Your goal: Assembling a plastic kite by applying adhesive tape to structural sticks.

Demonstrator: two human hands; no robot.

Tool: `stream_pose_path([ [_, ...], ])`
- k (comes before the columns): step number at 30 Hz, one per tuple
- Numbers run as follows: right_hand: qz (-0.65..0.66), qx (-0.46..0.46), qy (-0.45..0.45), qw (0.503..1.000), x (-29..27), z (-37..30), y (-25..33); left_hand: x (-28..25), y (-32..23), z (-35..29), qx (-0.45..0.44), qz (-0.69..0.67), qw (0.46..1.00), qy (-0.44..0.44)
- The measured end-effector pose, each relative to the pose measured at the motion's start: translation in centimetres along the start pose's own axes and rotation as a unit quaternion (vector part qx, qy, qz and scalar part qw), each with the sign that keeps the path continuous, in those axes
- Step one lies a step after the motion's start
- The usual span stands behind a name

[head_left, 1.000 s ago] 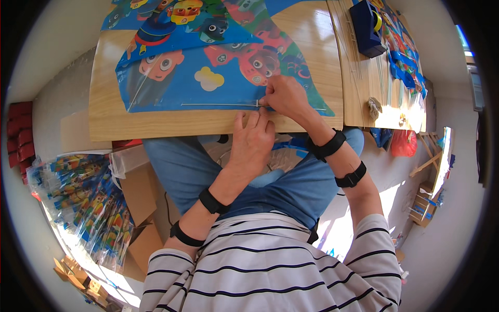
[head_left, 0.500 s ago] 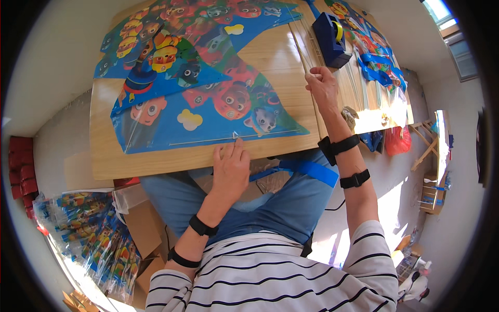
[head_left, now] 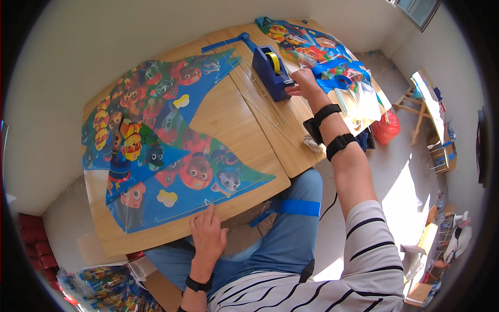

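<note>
A thin blue sheet point(head_left: 183, 200) printed with cartoon figures, which looks like a kite sail, lies spread over the left of the table. Along its near edge runs a thin pale rod point(head_left: 236, 193), with a small piece of clear tape point(head_left: 207, 202) on it. My left hand point(head_left: 206, 236) rests at that edge, fingers stretched out, tips beside the tape. At the front end of a dark blue tape dispenser point(head_left: 270, 75) with a yellow core is my right hand point(head_left: 307, 87). Its thumb and fingers pinch together by the cutter; what they hold is too small to make out.
Several thin rods point(head_left: 260, 112) lie on the wooden table point(head_left: 228, 117) near the dispenser. More printed sheets with blue straps point(head_left: 335, 78) lie at the far right. A red bag point(head_left: 385, 129) hangs past the right edge. Packed printed sheets point(head_left: 106, 288) are at the lower left.
My right hand has reached the front end of the tape dispenser. The view has turned to the right, while my left hand stays at the sheet's near edge.
</note>
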State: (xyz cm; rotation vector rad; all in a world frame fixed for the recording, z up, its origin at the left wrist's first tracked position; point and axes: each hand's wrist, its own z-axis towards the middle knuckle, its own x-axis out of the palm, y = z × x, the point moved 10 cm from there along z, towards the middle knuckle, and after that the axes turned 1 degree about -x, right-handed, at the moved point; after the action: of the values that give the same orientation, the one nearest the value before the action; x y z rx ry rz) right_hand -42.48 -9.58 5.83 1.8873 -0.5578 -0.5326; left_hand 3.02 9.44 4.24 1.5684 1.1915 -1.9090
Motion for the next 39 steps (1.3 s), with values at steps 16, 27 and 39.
stream_pose_path([
  [16,0.024,-0.031,0.021,0.999,-0.6,-0.6,0.7,-0.3,0.0,-0.1,0.002,-0.02,1.0,0.001],
  [27,0.378,0.076,0.057,0.921,0.6,-2.1,-7.4,-0.1,-0.1,0.0,0.006,-0.014,1.0,0.001],
  [39,0.531,0.105,0.014,0.841,2.1,-2.0,-8.3,0.0,0.0,-0.2,0.007,-0.018,1.0,-0.008],
])
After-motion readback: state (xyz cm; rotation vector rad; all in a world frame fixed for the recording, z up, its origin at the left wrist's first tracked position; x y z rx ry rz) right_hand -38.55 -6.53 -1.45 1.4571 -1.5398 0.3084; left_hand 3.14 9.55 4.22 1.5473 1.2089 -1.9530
